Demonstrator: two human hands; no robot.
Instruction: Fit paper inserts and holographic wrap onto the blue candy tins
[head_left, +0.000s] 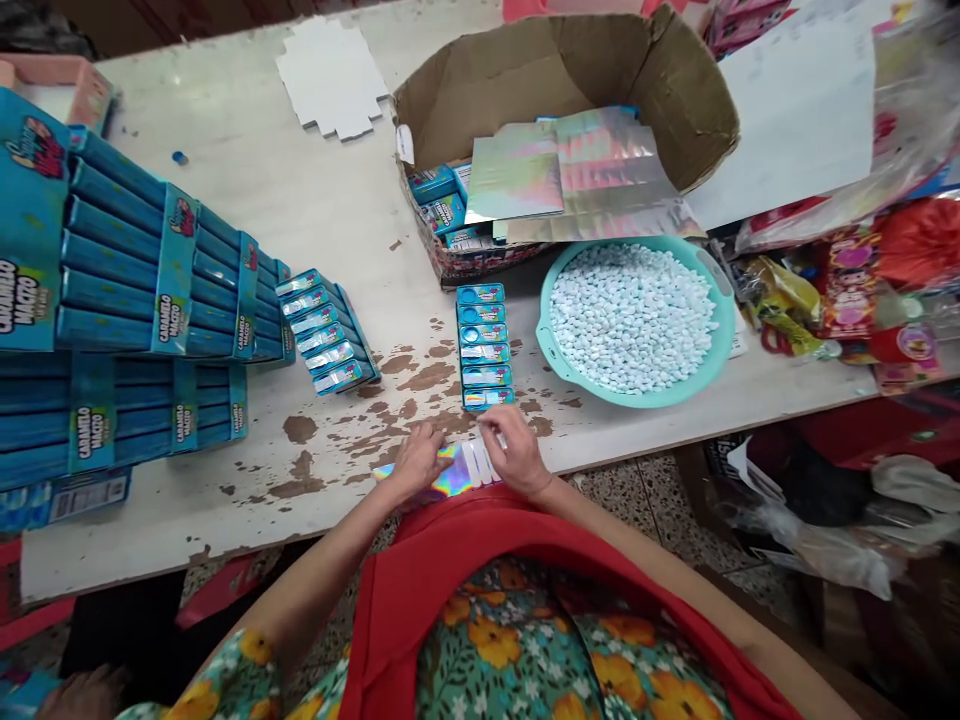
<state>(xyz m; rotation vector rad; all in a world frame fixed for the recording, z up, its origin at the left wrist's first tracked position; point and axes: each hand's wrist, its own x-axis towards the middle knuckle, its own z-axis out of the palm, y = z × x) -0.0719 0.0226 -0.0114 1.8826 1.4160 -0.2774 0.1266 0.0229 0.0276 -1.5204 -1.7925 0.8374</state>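
A shiny rainbow-coloured sheet (454,474) with pale strips on its right part lies at the table's front edge. My left hand (422,460) rests on the sheet's left part, fingers spread. Over the strips, my right hand (513,447) has its fingers bent together in a pinch; what they hold, if anything, is too small to tell. Just beyond my right hand stands a row of several small blue boxes (486,352), some with round openings. To the right, a turquoise bowl (559,365) is full of small pale candies (634,315).
Blue candy packs (112,270) are stacked at the left, with a smaller pack (330,335) beside them. A cardboard box (480,90) holding blue boxes and silvery sheets (585,180) stands behind. Wrapped goods (847,290) lie right. Another person's hand (86,692) shows lower left.
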